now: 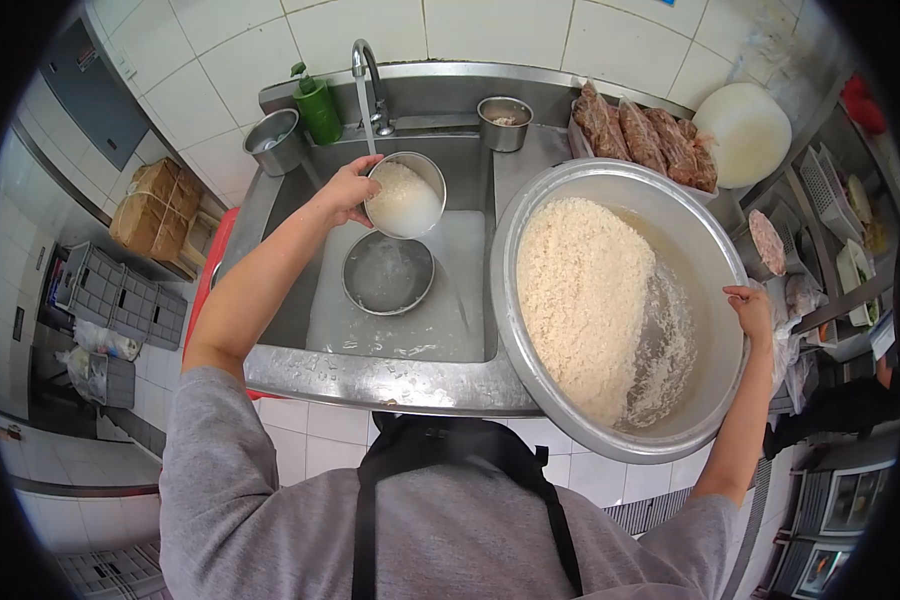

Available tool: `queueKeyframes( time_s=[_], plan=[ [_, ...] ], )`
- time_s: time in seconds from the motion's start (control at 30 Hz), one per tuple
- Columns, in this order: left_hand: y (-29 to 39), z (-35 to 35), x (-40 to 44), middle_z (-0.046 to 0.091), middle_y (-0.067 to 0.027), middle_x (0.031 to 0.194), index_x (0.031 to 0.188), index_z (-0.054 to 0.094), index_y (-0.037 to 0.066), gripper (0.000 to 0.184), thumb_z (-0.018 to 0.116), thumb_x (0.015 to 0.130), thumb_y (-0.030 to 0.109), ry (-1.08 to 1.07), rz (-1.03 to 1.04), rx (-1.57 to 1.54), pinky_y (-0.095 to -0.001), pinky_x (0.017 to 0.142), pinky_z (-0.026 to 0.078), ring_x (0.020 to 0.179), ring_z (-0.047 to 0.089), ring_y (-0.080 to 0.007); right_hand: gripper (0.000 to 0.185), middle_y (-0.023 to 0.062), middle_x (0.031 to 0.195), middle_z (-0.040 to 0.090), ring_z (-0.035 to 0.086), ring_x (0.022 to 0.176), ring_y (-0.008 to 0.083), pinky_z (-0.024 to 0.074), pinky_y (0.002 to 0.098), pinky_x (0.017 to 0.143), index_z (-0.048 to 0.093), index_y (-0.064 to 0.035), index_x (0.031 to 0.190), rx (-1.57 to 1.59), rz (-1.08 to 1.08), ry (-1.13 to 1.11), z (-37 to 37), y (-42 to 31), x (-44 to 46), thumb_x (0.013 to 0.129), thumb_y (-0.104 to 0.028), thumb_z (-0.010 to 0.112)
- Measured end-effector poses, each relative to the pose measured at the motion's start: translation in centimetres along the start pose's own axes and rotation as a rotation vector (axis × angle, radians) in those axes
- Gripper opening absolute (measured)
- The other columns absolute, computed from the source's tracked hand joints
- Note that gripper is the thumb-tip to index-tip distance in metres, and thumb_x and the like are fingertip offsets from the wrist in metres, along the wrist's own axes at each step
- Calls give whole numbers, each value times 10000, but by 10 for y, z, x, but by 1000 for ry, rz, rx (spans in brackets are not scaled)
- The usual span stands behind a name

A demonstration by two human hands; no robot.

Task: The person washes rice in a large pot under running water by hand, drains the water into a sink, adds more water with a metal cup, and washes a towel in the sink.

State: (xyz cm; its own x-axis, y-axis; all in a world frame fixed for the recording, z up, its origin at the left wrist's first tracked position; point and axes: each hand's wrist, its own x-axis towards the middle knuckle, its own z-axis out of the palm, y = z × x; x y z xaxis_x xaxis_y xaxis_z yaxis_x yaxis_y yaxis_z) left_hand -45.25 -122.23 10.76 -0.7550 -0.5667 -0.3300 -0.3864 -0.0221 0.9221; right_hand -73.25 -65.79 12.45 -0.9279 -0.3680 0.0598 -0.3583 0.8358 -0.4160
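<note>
My left hand [351, 190] grips the rim of a small metal bowl [432, 172] that holds white rice and cloudy water. It is tilted over the sink [315, 300], close to the water running from the faucet [361, 62]. Below it, another round metal bowl [390, 275] sits in the whitish water of the sink. My right hand [752, 308] is closed on the right rim of a large metal basin [530, 372]. A big heap of wet rice [582, 300] fills the basin's left side, with cloudy water and loose grains on the right.
A green pump bottle [317, 108] and a metal cup [274, 142] stand at the sink's back left. Another metal cup [505, 124] is at the back right. Bagged meat [642, 135] lies in a tray behind the basin, beside a round white container [742, 135]. A person's dark-clothed leg [830, 412] shows far right.
</note>
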Motion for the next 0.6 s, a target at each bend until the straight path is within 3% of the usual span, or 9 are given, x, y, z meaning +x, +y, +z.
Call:
queueKeyframes(
  time_s=[0.07, 0.6],
  plan=[
    [8, -1, -2, 472, -88, 1066, 1226, 359, 188, 628, 446, 636, -7, -17, 8, 7, -441, 573, 527, 880, 546, -273, 197, 98, 774, 621, 569, 729, 171, 424, 261, 679, 640, -60, 875, 53, -77, 0, 2, 7, 3, 695, -31, 565],
    [30, 0, -1, 517, -98, 938, 1203, 385, 184, 601, 442, 637, -11, -18, 50, 145, -383, 482, 529, 774, 574, -255, 203, 117, 783, 623, 579, 732, 185, 429, 270, 686, 635, -48, 876, 55, -74, -25, 4, 9, 2, 689, -26, 561]
  ],
)
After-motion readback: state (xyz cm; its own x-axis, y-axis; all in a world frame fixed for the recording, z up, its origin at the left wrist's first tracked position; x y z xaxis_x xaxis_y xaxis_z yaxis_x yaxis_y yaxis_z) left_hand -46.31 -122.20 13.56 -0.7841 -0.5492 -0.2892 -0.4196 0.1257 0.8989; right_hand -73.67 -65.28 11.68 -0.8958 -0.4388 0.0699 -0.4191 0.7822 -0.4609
